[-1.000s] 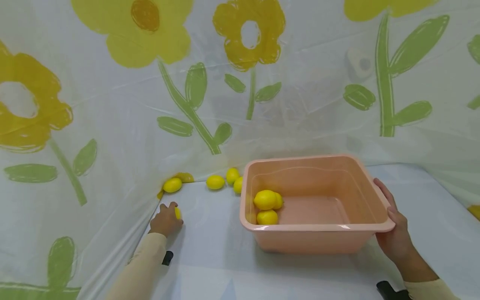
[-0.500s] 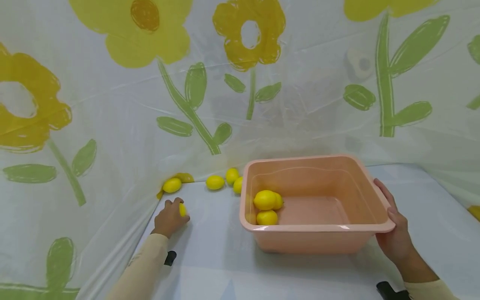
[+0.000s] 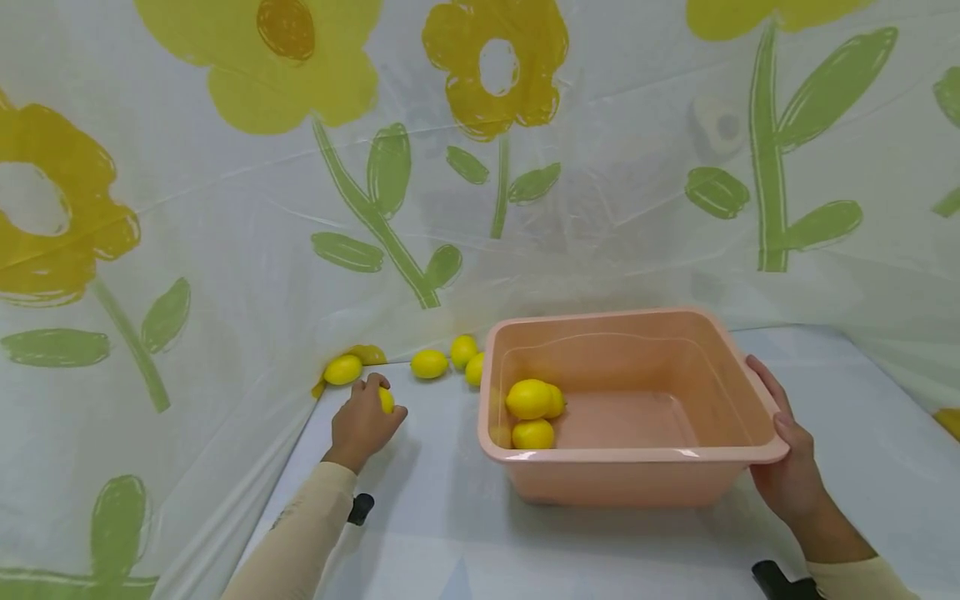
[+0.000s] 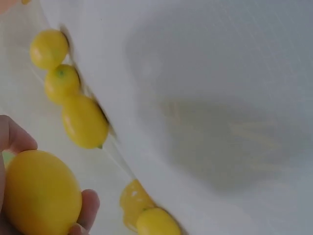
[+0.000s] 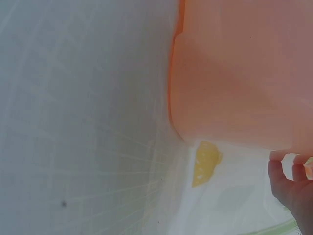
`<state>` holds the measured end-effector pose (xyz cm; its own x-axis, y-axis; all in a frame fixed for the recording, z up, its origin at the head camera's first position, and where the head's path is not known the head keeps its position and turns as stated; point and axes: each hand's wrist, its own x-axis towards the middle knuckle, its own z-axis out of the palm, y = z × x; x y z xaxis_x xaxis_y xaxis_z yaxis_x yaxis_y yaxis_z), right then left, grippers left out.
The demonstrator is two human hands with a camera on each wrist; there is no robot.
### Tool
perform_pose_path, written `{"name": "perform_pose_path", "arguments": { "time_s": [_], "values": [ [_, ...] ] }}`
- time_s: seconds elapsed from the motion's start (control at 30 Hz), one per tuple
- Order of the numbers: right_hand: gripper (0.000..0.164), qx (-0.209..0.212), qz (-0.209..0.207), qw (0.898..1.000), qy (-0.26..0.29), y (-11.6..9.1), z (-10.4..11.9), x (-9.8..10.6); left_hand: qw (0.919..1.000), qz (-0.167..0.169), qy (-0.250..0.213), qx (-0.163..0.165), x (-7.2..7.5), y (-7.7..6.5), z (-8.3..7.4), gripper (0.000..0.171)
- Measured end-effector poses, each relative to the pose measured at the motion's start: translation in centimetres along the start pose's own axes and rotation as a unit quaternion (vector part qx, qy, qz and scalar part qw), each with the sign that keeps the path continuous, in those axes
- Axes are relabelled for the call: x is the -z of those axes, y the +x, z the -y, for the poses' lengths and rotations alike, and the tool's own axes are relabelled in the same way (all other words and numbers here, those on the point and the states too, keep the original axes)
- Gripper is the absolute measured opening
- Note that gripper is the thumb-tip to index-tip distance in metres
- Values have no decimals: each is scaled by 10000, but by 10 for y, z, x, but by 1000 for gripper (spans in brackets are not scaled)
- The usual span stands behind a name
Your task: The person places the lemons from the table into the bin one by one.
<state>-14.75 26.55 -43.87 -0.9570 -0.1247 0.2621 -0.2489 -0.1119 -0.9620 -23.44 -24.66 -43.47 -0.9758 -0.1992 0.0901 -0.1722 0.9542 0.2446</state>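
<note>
My left hand grips a lemon, with fingers and thumb on either side of it in the left wrist view. In the head view that lemon is mostly hidden behind the hand, and a shadow falls on the table below. To the right stands a pink plastic basin with several lemons in its left end. My right hand holds the basin's right rim, thumb near the top edge. Another lemon lies at the back left, just beyond my left hand.
Along the table's back edge lie more lemons, one partly hidden by the basin's left side. A white cloth printed with yellow flowers hangs behind and at the left. The white tabletop stretches before the basin.
My left hand has moved right and slightly away from me, carrying the lemon toward the basin's side. The right hand and the basin have stayed put.
</note>
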Motion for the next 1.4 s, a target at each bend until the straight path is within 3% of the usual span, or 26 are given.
{"name": "perform_pose_path", "arguments": {
  "time_s": [0.23, 0.47, 0.63, 0.87, 0.97, 1.1, 1.27, 1.4],
  "values": [
    [57, -12, -11, 10000, 64, 0, 0, 0, 9979, -488, -214, -362, 3, -3, -12, 42],
    [57, 154, 26, 9998, 134, -1, -2, 1, 9896, -1081, -424, -848, 8, -9, -30, 39],
    [57, 107, 4, 9999, 107, -1, -1, 0, 9778, -1567, -436, -1322, 11, -16, -44, 43],
    [56, 33, 2, 10000, 86, -1, 2, -1, 9491, -2237, -646, -2120, 19, -27, -69, 38],
    [57, 15, -16, 10000, 44, -1, 1, 0, 9417, -2295, -817, -2322, 23, -31, -78, 37],
    [57, -55, -56, 10000, -1, 0, 0, 0, 9383, -2240, -988, -2444, 27, -36, -85, 37],
    [57, -51, -70, 10000, -25, 0, -1, 1, 9345, -2239, -976, -2588, 31, -40, -93, 37],
    [57, 5, -10, 10000, 26, 0, -1, 2, 9243, -2319, -860, -2908, 36, -44, -100, 36]
  ]
}}
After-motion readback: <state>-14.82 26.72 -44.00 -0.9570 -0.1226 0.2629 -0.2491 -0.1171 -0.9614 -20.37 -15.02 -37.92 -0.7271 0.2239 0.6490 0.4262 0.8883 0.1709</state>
